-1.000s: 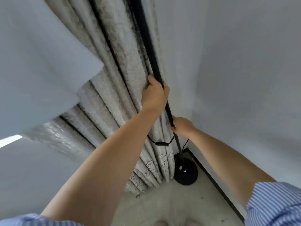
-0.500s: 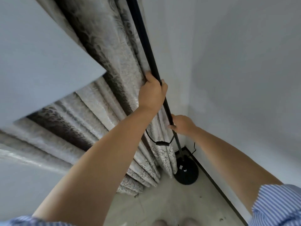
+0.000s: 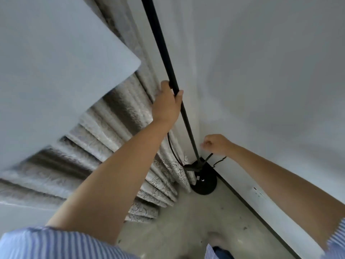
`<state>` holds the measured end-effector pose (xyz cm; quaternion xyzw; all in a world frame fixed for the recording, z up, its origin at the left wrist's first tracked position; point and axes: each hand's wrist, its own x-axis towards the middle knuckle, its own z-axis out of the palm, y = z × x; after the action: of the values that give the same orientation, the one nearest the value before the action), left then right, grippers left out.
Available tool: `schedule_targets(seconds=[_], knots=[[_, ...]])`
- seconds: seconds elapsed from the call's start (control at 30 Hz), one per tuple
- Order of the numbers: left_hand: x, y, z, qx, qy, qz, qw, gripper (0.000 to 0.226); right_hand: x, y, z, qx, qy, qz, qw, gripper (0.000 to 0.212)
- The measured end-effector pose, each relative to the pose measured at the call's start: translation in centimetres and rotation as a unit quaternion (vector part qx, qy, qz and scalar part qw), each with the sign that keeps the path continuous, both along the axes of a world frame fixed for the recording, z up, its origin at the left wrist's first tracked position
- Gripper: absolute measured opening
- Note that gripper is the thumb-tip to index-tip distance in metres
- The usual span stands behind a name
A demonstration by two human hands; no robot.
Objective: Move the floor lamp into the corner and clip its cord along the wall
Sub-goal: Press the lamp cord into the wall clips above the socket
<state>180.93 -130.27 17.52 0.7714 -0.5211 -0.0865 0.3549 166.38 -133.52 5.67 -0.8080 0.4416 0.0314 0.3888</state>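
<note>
The black floor lamp pole (image 3: 162, 47) rises from a round black base (image 3: 204, 184) that stands on the floor in the room's corner. My left hand (image 3: 167, 104) grips the pole about halfway up. My right hand (image 3: 216, 143) is off the pole, just to its right near the wall, with fingers curled on nothing I can see. The black cord (image 3: 172, 151) hangs in a loop from the pole to an inline switch (image 3: 192, 166) near the base, and a further stretch of cord (image 3: 219, 161) runs along the right wall.
A grey patterned curtain (image 3: 119, 126) hangs left of the lamp, its folds touching the base. The white right wall (image 3: 270, 81) has a dark skirting strip (image 3: 248, 204) at the floor. A pale slanted panel (image 3: 52, 71) fills the upper left. Concrete floor (image 3: 186, 227) lies below.
My right hand has let go of the pole and drawn back to the right. The lamp now stands closer to the corner, and my view has tilted down.
</note>
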Motion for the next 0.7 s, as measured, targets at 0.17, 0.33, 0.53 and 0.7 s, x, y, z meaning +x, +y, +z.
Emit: schedule_targets(seconds=[0.17,0.33,0.53,0.7], knots=[[-1.5,3.3,-3.6,0.100,0.100,-0.029,0.990,0.034,-5.8,6.3,1.4,0.085,-0.074,-0.143,0.983,0.036],[-4.5,9.7,-7.0,0.173,0.190,-0.054,0.965,0.062,-10.3,15.4,1.8,0.172,-0.180,-0.265,0.932,0.027],[-6.4,16.9,-9.2,0.259,0.144,-0.181,0.938,0.075,-14.0,25.7,2.5,0.222,-0.246,-0.303,0.894,0.015],[-7.5,21.6,-10.2,0.255,-0.190,-0.326,0.890,0.086,-16.4,30.8,3.2,0.217,-0.229,-0.322,0.893,0.006]])
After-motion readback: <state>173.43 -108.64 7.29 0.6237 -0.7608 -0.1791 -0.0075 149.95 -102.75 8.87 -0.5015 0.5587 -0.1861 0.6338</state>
